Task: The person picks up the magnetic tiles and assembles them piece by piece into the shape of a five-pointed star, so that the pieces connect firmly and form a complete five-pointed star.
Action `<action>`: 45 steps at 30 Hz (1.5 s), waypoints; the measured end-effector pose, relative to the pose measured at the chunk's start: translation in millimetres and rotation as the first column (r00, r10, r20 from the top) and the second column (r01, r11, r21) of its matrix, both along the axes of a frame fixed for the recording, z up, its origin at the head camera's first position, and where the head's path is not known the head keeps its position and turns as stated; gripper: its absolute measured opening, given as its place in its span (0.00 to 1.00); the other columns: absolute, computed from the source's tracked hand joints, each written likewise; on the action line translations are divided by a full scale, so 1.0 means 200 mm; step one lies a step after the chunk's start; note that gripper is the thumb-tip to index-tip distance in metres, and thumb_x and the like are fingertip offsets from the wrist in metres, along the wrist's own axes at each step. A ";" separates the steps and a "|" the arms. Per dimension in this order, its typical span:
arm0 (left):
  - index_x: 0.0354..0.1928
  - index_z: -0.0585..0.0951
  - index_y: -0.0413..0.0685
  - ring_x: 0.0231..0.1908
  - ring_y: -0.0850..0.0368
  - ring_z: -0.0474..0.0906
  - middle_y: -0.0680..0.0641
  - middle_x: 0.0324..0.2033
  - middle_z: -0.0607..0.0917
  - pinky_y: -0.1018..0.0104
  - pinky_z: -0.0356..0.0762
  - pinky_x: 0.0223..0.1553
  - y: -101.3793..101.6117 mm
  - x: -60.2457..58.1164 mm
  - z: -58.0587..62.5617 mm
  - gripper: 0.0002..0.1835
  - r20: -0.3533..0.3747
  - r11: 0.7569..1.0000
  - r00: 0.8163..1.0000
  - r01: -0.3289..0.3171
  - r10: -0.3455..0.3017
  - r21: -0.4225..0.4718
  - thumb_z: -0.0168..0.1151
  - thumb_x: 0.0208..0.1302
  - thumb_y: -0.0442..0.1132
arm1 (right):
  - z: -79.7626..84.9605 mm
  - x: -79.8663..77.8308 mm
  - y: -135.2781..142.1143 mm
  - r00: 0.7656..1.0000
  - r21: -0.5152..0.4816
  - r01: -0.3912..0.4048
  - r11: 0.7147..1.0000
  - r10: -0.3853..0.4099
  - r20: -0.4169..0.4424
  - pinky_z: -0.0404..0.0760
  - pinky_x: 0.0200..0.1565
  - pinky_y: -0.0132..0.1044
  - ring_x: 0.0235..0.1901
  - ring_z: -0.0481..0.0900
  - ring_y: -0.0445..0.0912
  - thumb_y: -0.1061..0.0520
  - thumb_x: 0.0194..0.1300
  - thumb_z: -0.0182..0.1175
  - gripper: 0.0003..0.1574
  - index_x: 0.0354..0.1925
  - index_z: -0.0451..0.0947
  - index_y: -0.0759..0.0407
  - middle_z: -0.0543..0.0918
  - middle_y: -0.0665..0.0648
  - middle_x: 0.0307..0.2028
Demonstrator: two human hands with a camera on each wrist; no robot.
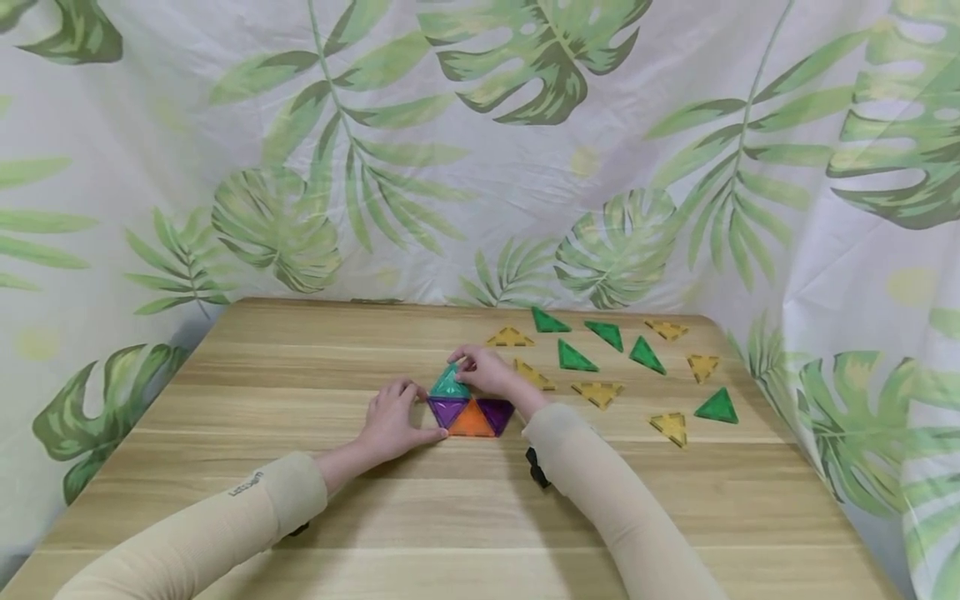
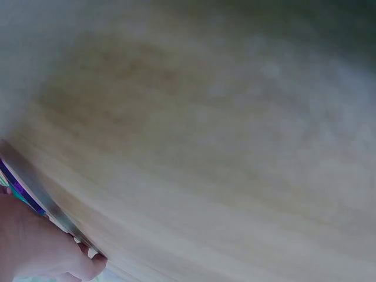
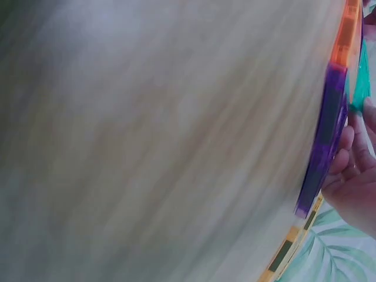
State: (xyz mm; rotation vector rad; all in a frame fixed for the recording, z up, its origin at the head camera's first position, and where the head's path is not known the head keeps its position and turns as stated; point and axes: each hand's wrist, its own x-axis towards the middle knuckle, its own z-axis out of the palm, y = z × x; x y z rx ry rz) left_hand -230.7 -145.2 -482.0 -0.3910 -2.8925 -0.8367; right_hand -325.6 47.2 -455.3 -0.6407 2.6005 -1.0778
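Observation:
A teal triangular magnetic tile (image 1: 448, 382) stands against the back of a row of tiles in the head view, and my right hand (image 1: 486, 372) pinches it near its top. That row has a purple triangular tile (image 1: 447, 410) at left, an orange triangular tile (image 1: 472, 420) in the middle and another purple tile (image 1: 497, 413) at right. My left hand (image 1: 392, 422) holds the left purple tile, fingers by its upper left corner and thumb at its lower tip. In the right wrist view the teal tile (image 3: 362, 82) is tilted above the table, with fingertips at its corner.
Loose green triangular tiles (image 1: 576, 356) and yellow triangular tiles (image 1: 597, 393) lie scattered across the right and back of the wooden table (image 1: 450, 517). A leaf-patterned curtain (image 1: 480, 167) hangs behind the table's back edge.

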 end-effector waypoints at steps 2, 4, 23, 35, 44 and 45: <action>0.46 0.75 0.45 0.59 0.39 0.62 0.41 0.53 0.71 0.39 0.56 0.59 0.00 0.00 0.00 0.35 0.008 1.000 1.000 0.000 0.000 0.003 0.74 0.42 0.60 | -0.01 0.00 -0.01 1.000 0.009 0.009 1.000 -0.009 -0.010 0.77 0.45 0.37 0.43 0.78 0.47 0.60 0.64 0.60 0.17 0.52 0.76 0.57 0.81 0.57 0.41; 0.46 0.75 0.45 0.59 0.40 0.62 0.41 0.52 0.71 0.39 0.56 0.60 0.01 0.00 0.01 0.35 0.012 1.000 1.000 0.002 -0.002 0.006 0.74 0.42 0.60 | -0.01 0.00 -0.01 1.000 0.020 0.019 1.000 -0.019 -0.021 0.77 0.45 0.37 0.42 0.78 0.47 0.60 0.64 0.60 0.16 0.51 0.77 0.57 0.81 0.57 0.41; 0.54 0.71 0.40 0.58 0.40 0.63 0.40 0.53 0.72 0.41 0.58 0.59 0.00 0.00 0.01 0.42 -0.005 1.000 1.000 -0.002 0.002 -0.009 0.73 0.42 0.61 | 0.24 0.04 0.32 0.953 0.077 -0.250 0.965 0.259 -0.156 0.78 0.47 0.43 0.44 0.77 0.51 0.57 0.65 0.60 0.30 0.64 0.67 0.59 0.78 0.63 0.48; 0.57 0.74 0.46 0.61 0.37 0.60 0.38 0.57 0.70 0.38 0.56 0.59 -0.02 0.01 0.02 0.40 -0.005 0.997 1.000 0.023 -0.023 -0.067 0.71 0.45 0.62 | 0.36 0.24 0.79 0.926 0.191 -0.241 0.952 0.284 -0.248 0.74 0.53 0.51 0.55 0.73 0.53 0.55 0.63 0.62 0.29 0.62 0.69 0.54 0.76 0.56 0.55; 0.55 0.74 0.45 0.60 0.36 0.62 0.38 0.56 0.70 0.38 0.59 0.58 0.00 0.01 0.02 0.39 -0.005 0.996 0.999 0.032 -0.033 -0.080 0.71 0.45 0.62 | 0.34 0.36 1.20 0.890 0.201 -0.141 0.969 0.213 -0.403 0.72 0.53 0.53 0.55 0.71 0.51 0.51 0.59 0.66 0.30 0.59 0.73 0.54 0.77 0.54 0.56; 0.55 0.74 0.45 0.60 0.36 0.62 0.37 0.56 0.70 0.38 0.59 0.58 0.00 0.01 0.02 0.39 -0.005 0.996 0.999 0.033 -0.033 -0.081 0.71 0.45 0.62 | 0.34 0.38 1.24 0.893 0.203 -0.123 0.971 0.198 -0.405 0.71 0.54 0.54 0.57 0.70 0.52 0.51 0.58 0.66 0.31 0.60 0.73 0.54 0.77 0.54 0.56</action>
